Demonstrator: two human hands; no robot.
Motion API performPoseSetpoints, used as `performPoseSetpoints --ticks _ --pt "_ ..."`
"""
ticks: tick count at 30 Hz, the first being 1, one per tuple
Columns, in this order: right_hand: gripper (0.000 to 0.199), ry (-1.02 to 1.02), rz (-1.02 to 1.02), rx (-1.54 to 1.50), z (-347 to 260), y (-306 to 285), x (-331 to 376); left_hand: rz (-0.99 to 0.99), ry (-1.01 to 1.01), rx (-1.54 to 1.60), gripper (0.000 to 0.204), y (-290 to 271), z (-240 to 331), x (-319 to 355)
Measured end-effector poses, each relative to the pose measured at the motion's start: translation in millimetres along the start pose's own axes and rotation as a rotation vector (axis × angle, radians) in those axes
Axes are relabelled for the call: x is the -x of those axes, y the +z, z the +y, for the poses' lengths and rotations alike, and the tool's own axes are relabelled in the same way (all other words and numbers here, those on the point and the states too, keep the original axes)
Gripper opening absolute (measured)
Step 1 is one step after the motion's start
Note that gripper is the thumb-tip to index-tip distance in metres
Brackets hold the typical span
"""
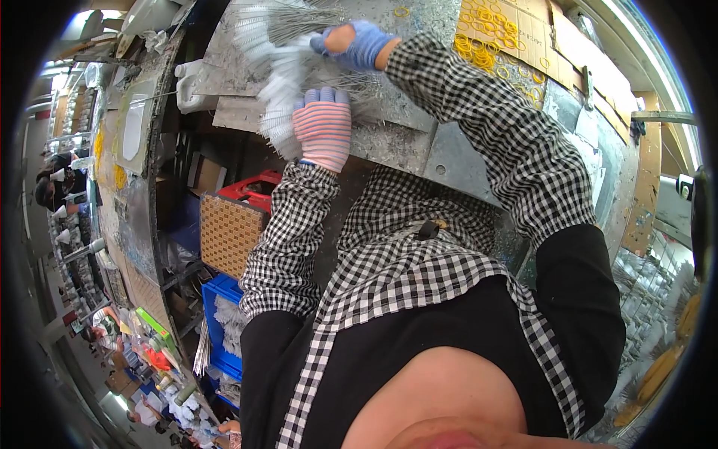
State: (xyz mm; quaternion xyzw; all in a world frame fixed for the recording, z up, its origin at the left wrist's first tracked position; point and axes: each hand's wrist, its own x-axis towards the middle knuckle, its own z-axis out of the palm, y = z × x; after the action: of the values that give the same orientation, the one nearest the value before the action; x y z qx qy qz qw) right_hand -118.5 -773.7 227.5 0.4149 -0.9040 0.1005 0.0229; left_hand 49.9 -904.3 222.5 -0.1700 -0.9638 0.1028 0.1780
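White-bristled wire brushes (283, 93) lie in a loose bunch at the left part of the grey worktable (404, 138). Their thin metal stems (303, 26) point to the right. My left hand (323, 131), in a pink and blue striped glove, is closed over the near end of the bunch at the table's front edge; its fingertips are bent down onto the brushes. Farther off, my right hand (355, 46), in a blue striped glove with bare skin showing, pinches white bristles at the stems. Exactly how many brushes each hand grips is hidden.
Yellow rubber bands (482, 37) lie on cardboard at the back right, near a scraper (587, 105). A white plastic jug (193, 86) stands left of the brushes. Below the table are a brown patterned box (232, 233) and a blue crate (217, 322). Other people work far left.
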Motion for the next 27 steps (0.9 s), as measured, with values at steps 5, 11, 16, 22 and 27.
performPoseSetpoints --ticks 5,11,16,22,27 --pt "0.04 0.292 -0.162 -0.237 46 -9 -14 -0.201 -0.014 0.214 0.03 -9 -7 8" --pt "0.035 -0.032 -0.027 0.085 17 -10 8 -0.073 0.154 0.029 0.031 13 -12 -2" --pt "0.044 -0.027 -0.217 -0.054 -26 -28 15 -0.16 0.142 0.003 0.032 8 -7 -4" --pt "0.056 0.031 -0.297 0.111 -29 -15 -2 -0.108 0.212 0.049 0.031 11 -10 -6" --pt "0.062 0.13 -0.424 0.077 -22 -9 -9 -0.139 0.224 0.046 0.028 6 -5 -14"
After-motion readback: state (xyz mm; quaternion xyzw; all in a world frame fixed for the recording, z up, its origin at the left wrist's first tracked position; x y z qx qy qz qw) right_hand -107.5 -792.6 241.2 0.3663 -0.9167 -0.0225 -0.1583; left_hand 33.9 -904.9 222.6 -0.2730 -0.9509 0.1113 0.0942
